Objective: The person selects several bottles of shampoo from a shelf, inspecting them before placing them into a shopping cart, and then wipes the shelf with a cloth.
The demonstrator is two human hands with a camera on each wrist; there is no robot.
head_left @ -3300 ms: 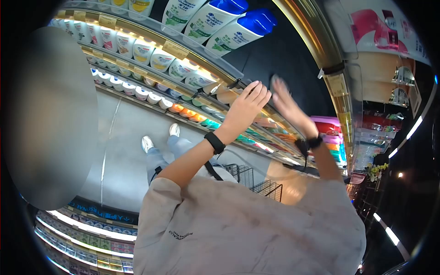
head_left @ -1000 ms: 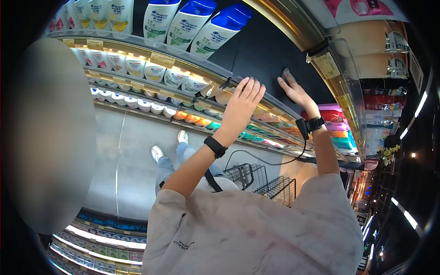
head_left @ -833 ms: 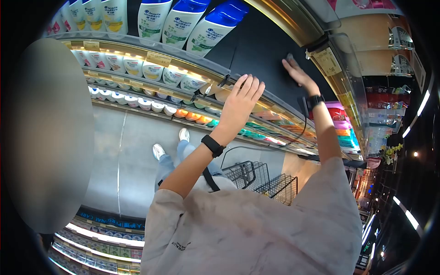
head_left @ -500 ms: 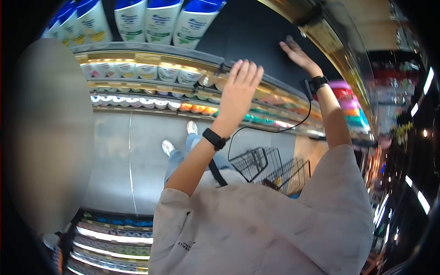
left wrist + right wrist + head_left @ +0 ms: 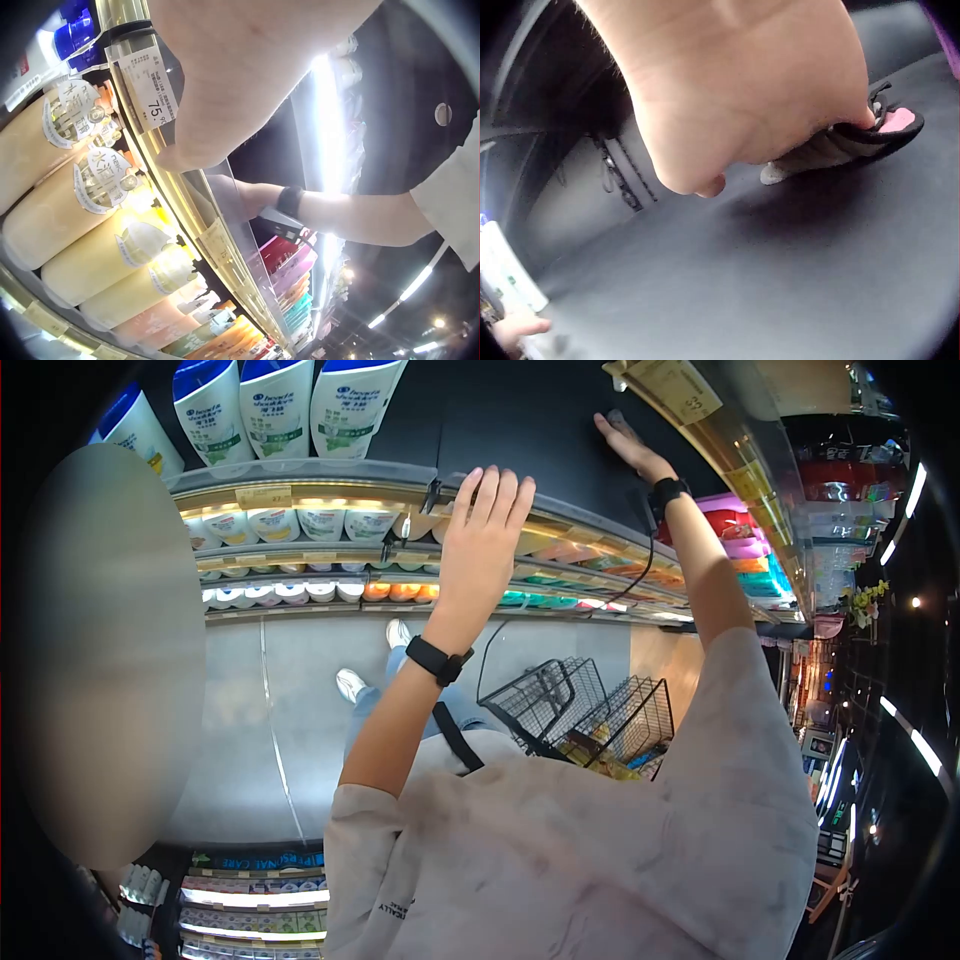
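Note:
My left hand (image 5: pixel 487 550) lies over the front edge of a black shelf (image 5: pixel 520 420), its fingers straight. In the left wrist view, the thumb (image 5: pixel 174 154) overlaps a price tag (image 5: pixel 150 86) on the gold rail. Deeper on that shelf, my right hand (image 5: pixel 640 455) reaches in under the shelf above. A grey cloth (image 5: pixel 817 154) with a black edge and a pink patch lies under it and hides most of its fingers; the thumb stands apart from the cloth. Shampoo bottles (image 5: pixel 350 410) with blue caps stand left of both hands.
Lower shelves hold rows of bottles (image 5: pixel 320 523) and tubs. Pink and teal packs (image 5: pixel 750 545) stand to the right. A wire basket cart (image 5: pixel 555 705) stands on the floor beside my legs. A blurred oval (image 5: pixel 110 660) covers the left of the head view.
My right hand has swept deeper over the shelf with the cloth, toward the back. The left hand keeps to the front edge. The head view has turned, so the bottles sit farther left.

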